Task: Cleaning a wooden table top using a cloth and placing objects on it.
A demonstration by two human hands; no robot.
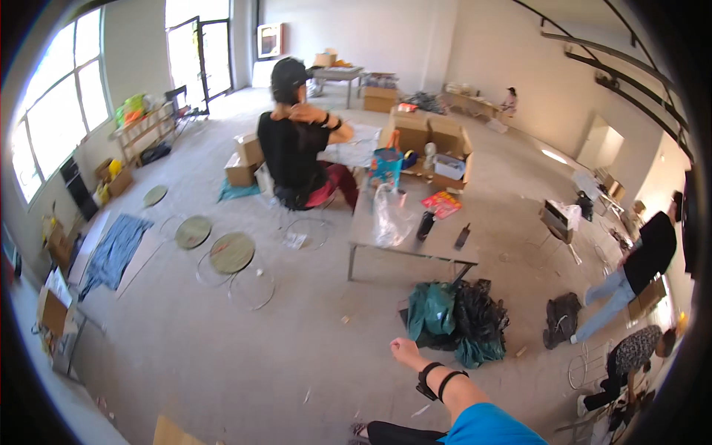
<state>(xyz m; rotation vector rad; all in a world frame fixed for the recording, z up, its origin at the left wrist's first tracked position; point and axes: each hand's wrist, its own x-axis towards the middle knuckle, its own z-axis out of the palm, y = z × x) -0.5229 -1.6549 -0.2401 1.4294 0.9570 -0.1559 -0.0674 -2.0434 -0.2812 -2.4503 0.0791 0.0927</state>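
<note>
My right hand (405, 352) reaches in from the lower right, out of a blue sleeve, with black straps round the wrist and forearm. Its fingers are curled into a loose fist, and nothing shows in them. Nearest to it are crumpled green plastic bags (430, 313) and black plastic bags (482, 317) on the floor, apart from the hand. Behind those stands a table (443, 241) bearing a clear plastic bag (390, 216), a dark bottle (426, 225), a smaller bottle (463, 236) and a red packet (443, 204). My left hand is out of the picture.
A person in black (289, 152) sits beyond the table, beside large cardboard boxes (463, 141). Round stools (232, 253) and a blue cloth (119, 245) lie to the left. At the right are a standing person (653, 248), a bending person (634, 356) and a dark bag (562, 320).
</note>
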